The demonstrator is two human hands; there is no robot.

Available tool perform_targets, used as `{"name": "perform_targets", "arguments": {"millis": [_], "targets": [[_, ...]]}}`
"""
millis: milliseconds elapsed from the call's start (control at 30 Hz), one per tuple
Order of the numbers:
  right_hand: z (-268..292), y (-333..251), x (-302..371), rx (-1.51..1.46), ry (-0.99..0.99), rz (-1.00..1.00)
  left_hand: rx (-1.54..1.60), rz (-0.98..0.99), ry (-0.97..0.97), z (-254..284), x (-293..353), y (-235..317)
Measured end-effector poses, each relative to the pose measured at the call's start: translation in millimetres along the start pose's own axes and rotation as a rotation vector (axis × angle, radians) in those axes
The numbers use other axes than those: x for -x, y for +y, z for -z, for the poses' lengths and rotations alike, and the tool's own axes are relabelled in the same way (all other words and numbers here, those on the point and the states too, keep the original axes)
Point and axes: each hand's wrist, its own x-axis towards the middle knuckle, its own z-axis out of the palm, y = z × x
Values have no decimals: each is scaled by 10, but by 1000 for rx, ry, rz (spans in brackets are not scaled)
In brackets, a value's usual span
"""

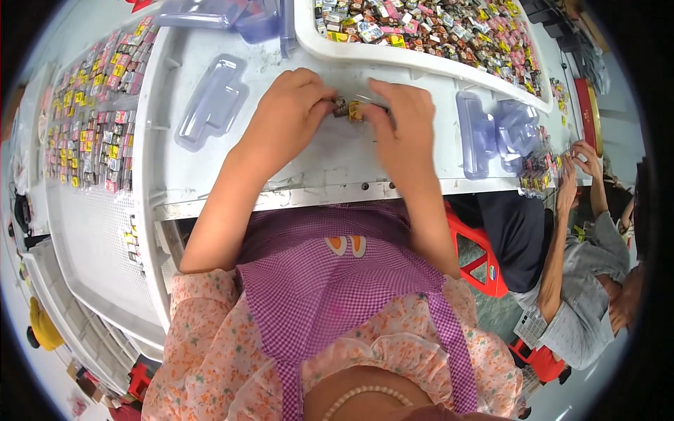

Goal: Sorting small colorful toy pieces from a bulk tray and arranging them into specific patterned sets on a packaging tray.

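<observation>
Above the white worktable (302,160), both my hands meet with a small gap between their fingertips. My left hand (289,111) pinches a tiny dark brown block, like a miniature package (340,107), between thumb and fingers. A tiny yellow block (356,111) sits at the thumb and fingertips of my right hand (404,116), which is closed around it. The two blocks are side by side, nearly touching. Something thin and shiny shows by the right fingertips, too small to make out. To the left of my left hand lies a clear bluish plastic tray (212,102) with a stepped outline.
A white bin (428,57) heaped with tiny coloured blocks stands at the far side. More clear trays (474,133) lie at right and far left. Filled packs (91,147) rest in a white crate (98,238) at left. A co-worker's hands (577,165) handle blocks at right.
</observation>
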Motion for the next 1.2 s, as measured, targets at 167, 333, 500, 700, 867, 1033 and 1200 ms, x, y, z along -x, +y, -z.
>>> {"name": "perform_targets", "arguments": {"millis": [167,333,500,700,867,1033,1200], "targets": [[179,72,28,79,-120,-9,69,112,30,76,38,30],[164,18,39,106,-113,43,-76,122,21,123,86,106],[261,-77,53,138,-185,-48,-11,174,-50,164,111,137],[233,-71,124,134,-188,-3,-84,174,-2,109,92,131],[213,-121,171,106,-184,-89,-76,179,0,22,48,137],[247,-151,192,35,-185,-50,50,210,-14,49,60,121],[270,-120,221,27,-246,-20,167,251,23,108,56,160]]}}
